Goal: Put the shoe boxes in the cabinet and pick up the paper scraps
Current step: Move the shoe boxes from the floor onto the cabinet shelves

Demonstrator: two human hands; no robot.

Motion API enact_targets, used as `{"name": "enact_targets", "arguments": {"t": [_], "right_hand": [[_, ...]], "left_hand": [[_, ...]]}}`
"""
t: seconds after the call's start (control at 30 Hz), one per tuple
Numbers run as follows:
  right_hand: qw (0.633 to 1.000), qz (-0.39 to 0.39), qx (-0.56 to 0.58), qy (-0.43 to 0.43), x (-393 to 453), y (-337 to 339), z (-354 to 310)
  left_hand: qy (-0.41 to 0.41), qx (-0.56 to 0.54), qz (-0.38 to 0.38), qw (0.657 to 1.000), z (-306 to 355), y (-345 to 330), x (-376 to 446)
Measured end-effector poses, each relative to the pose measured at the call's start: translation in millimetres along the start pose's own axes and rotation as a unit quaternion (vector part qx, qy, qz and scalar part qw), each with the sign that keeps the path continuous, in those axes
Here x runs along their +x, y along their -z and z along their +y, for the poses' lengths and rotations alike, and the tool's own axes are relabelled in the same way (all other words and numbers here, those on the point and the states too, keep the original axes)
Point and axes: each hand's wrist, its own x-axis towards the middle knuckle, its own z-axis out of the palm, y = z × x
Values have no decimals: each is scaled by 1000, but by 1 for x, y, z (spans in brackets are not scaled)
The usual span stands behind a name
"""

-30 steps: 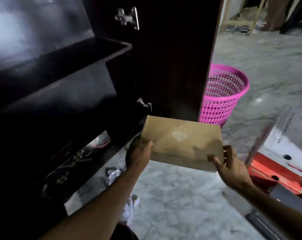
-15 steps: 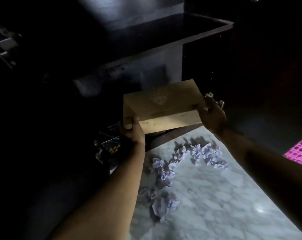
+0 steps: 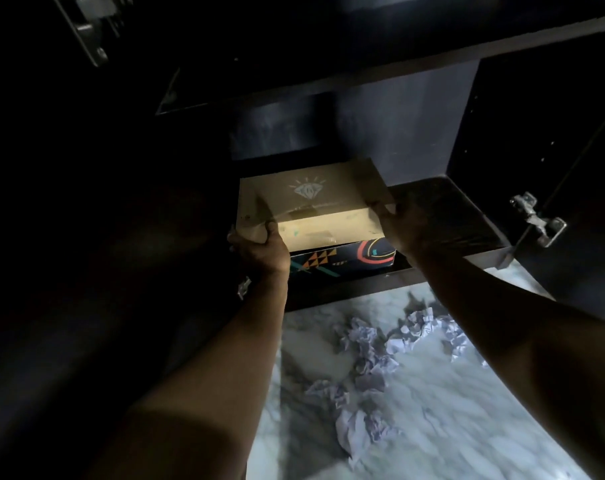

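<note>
A tan cardboard shoe box (image 3: 314, 206) with a diamond logo on its lid sits at the mouth of the dark cabinet's bottom shelf (image 3: 443, 216), on top of a black patterned shoe box (image 3: 349, 259). My left hand (image 3: 259, 245) grips its near left corner. My right hand (image 3: 403, 225) grips its near right corner. Crumpled white paper scraps (image 3: 370, 358) lie scattered on the marble floor just in front of the cabinet.
An upper shelf (image 3: 398, 60) of the cabinet hangs over the boxes. The open right door carries a metal hinge (image 3: 536, 218); another hinge (image 3: 93, 26) shows at top left. The left side is in deep shadow. Marble floor (image 3: 467, 427) spreads below.
I have turned from the room to the cabinet. The tan box, held in the air before, has gone down and forward onto the black patterned box on the bottom shelf.
</note>
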Motion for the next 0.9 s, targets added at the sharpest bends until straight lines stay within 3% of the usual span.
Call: {"name": "enact_targets", "arguments": {"t": [0.17,0.33,0.5,0.57,0.67,0.9], "right_hand": [[1000,-22,-9,-15,0,-3,7],[1000,-15,3,5,-27,17,9],[997,36,55,26,-68,62,33],[998,50,39,29,-92,89,44],[997,74,-10,19,-134,128,65],[985,154,-71,-32,-264,218,117]], "left_hand": [[18,7,2,1000,-11,-1,-10],[106,-10,38,994,-13,1,-42],[-32,-87,7,996,-8,-18,-105],[-63,-115,-68,989,-8,-32,-136],[-92,-58,-225,968,-8,-44,-191],[-120,18,-501,857,-4,-31,-323]]}}
